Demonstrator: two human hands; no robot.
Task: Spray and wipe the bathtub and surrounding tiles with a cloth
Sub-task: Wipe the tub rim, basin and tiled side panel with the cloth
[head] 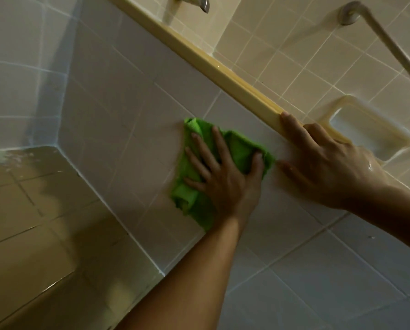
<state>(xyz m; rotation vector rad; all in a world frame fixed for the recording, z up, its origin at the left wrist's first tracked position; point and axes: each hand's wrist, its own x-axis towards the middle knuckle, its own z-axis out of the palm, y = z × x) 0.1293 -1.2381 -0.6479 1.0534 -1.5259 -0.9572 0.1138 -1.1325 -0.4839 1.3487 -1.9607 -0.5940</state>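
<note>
A bright green cloth [237, 148] lies against the white wall tiles [132, 110] below a beige trim strip [199, 55]. My left hand [223, 179] presses flat on the cloth with its fingers spread and the thumb on the cloth's right edge. My right hand [328, 163] rests to the right of it, fingers lying over the trim strip and thumb on the white tile; the hand looks wet and holds nothing. A glossy beige tub surface [32, 294] shows at the lower left. No spray bottle is in view.
A beige recessed soap dish [366, 132] sits in the upper tiles just beyond my right hand. A metal grab bar [389, 44] runs down the top right. A metal spout [202, 3] is at the top edge. A brown tiled ledge [32, 198] meets the wall on the left.
</note>
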